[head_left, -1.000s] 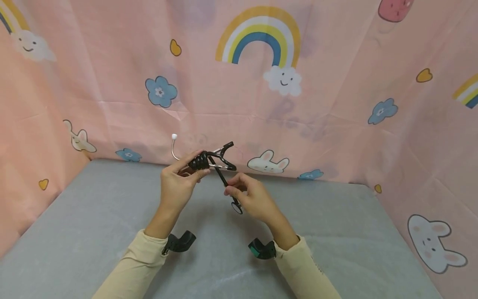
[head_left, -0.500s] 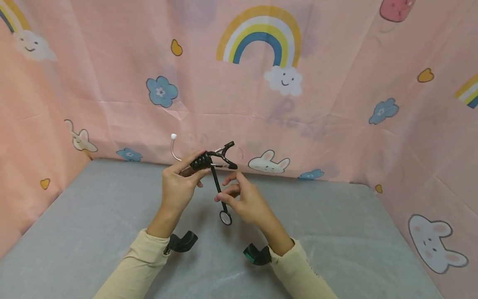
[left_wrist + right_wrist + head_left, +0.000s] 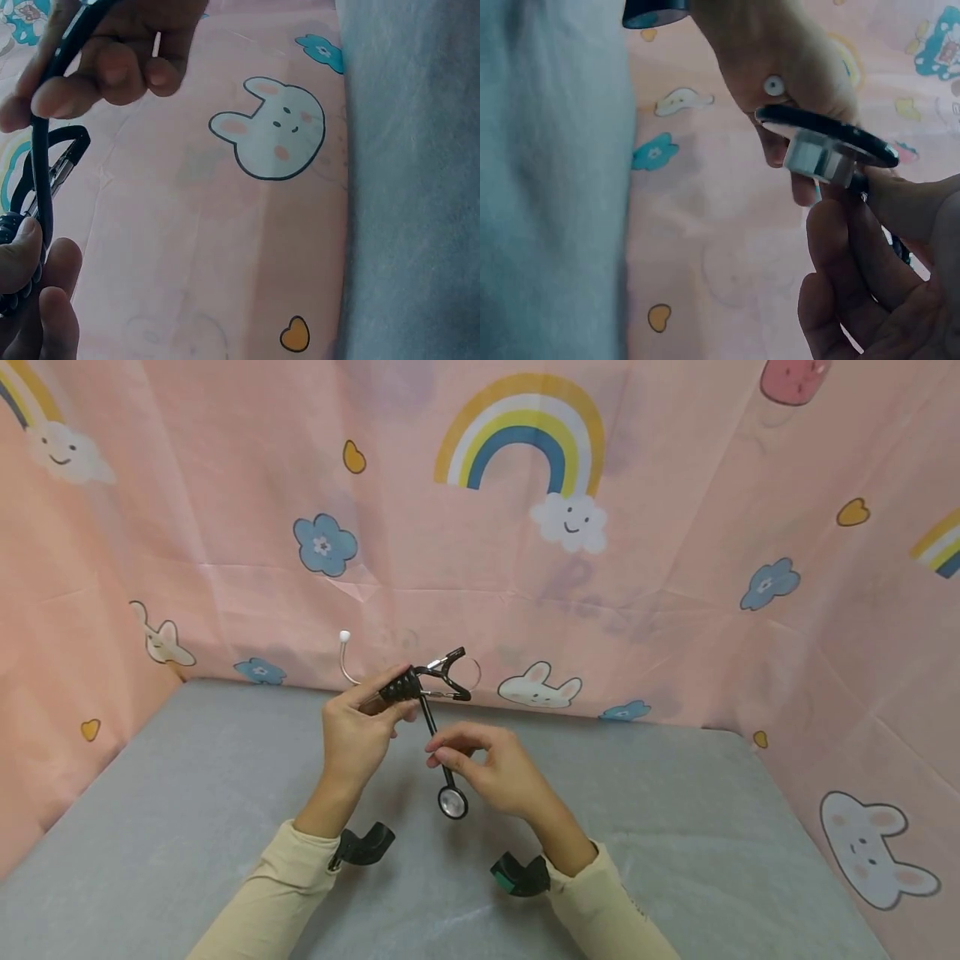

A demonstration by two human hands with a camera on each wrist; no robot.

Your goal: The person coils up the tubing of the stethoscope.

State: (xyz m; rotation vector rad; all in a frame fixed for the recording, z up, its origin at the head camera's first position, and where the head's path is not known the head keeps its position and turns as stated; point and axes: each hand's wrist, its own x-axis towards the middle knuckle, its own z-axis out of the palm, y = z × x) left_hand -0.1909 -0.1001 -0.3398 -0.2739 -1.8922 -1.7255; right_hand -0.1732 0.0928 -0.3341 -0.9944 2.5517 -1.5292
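Observation:
A black stethoscope (image 3: 401, 686) is held above the table, its tube wound in several turns around the metal ear tubes. My left hand (image 3: 357, 727) grips this coil between thumb and fingers. One white ear tip (image 3: 344, 636) sticks up beyond the left hand. The forked black yoke points right. From the coil a straight length of tube (image 3: 42, 161) runs down to the round metal chest piece (image 3: 453, 802). My right hand (image 3: 487, 764) pinches that tube just above the chest piece. Close up in the right wrist view, the chest piece (image 3: 821, 154) shows edge-on beside the right fingers.
A grey cloth-covered table (image 3: 675, 827) lies beneath both hands. Behind it rises a pink curtain (image 3: 660, 460) printed with rainbows, rabbits and flowers. Each wrist carries a black camera mount (image 3: 366, 844) over a beige sleeve.
The right hand has moved left and slightly down along with the tube. The chest piece has swung left and down, turning its flat face toward the head camera. The left hand keeps its grip.

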